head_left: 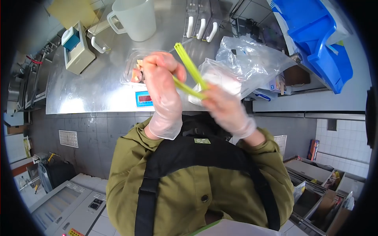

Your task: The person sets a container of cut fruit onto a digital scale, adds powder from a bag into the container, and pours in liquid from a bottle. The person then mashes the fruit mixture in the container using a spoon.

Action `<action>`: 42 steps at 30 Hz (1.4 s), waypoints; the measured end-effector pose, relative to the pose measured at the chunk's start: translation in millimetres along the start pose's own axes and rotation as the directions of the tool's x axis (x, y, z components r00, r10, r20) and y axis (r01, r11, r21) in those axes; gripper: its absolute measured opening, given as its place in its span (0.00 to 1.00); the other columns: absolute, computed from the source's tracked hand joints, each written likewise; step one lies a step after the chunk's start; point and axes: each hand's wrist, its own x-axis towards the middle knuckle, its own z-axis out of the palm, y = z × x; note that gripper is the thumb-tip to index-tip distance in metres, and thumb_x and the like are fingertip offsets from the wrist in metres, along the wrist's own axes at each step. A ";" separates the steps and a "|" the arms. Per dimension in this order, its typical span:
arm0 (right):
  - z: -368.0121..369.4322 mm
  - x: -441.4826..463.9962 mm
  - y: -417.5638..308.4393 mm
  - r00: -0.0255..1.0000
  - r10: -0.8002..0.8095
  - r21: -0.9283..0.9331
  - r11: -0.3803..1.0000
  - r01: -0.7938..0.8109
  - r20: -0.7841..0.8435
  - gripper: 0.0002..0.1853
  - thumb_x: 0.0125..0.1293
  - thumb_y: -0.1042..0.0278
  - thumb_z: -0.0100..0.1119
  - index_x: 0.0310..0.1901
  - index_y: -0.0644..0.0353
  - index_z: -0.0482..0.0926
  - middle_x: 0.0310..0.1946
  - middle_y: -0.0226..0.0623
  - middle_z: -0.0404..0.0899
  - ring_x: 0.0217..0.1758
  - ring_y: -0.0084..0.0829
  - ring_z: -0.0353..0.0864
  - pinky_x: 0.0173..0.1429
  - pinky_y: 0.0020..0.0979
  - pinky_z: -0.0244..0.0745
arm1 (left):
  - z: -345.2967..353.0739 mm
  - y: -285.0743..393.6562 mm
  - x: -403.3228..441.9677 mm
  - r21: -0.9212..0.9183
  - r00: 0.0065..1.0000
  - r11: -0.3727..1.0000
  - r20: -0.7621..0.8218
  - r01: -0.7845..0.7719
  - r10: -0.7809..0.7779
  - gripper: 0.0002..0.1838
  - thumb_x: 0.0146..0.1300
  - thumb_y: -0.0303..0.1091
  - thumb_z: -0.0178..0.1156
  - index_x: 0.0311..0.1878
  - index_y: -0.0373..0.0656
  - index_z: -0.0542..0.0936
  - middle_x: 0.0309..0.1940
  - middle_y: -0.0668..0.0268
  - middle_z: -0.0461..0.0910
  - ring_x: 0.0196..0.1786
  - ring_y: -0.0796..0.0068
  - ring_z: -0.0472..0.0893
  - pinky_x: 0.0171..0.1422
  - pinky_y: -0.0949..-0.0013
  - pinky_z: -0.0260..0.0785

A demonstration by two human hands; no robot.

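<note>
Both hands wear clear gloves. My left hand is raised over a clear plastic tray with pieces of food inside, its fingers curled at one end of a yellow-green strip. My right hand, blurred by motion, grips the strip where it doubles back; the other part slants up and away to the left. Below the tray is a blue-framed scale display. To the right, a clear plastic bag lies beside a white bundle.
On the steel counter stand a white jug and a beige box at the left. Clear containers with white handles are at the back. A blue bin is at the right, past the counter's edge.
</note>
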 end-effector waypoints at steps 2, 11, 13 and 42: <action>-44.3 5.4 12.5 0.992 -0.028 -0.193 0.981 0.004 -0.122 0.08 0.59 0.74 0.55 0.42 0.60 0.76 0.44 0.45 0.77 0.48 0.42 0.77 0.49 0.36 0.74 | 4.1 -9.3 7.4 0.114 0.957 0.955 -0.072 -0.273 0.282 0.19 0.67 0.49 0.42 0.43 0.42 0.69 0.38 0.65 0.70 0.36 0.77 0.70 0.34 0.78 0.63; -185.5 44.7 12.4 0.944 0.084 -0.645 0.749 0.150 0.318 0.07 0.59 0.78 0.50 0.39 0.66 0.73 0.60 0.48 0.66 0.55 0.45 0.70 0.58 0.36 0.66 | -13.5 -66.9 -6.0 0.543 0.843 0.839 0.459 -0.017 -0.280 0.24 0.51 0.28 0.64 0.54 0.40 0.73 0.41 0.66 0.74 0.32 0.79 0.72 0.35 0.75 0.65; -189.1 51.1 5.6 0.894 0.169 -0.590 0.798 0.124 0.416 0.08 0.59 0.78 0.49 0.40 0.65 0.74 0.61 0.47 0.65 0.58 0.47 0.66 0.61 0.36 0.63 | -12.4 -70.6 -3.7 0.538 0.807 0.843 0.502 -0.009 -0.312 0.19 0.52 0.29 0.64 0.49 0.39 0.76 0.36 0.65 0.75 0.29 0.78 0.71 0.34 0.74 0.64; -19.9 19.7 73.6 0.996 -0.043 -0.280 0.960 0.019 -0.077 0.22 0.50 0.62 0.64 0.50 0.57 0.77 0.48 0.36 0.77 0.47 0.39 0.72 0.55 0.34 0.66 | 1.4 -80.5 -8.6 0.556 0.755 0.696 0.655 -0.454 -0.031 0.12 0.42 0.31 0.68 0.34 0.46 0.82 0.45 0.69 0.75 0.51 0.61 0.70 0.55 0.60 0.62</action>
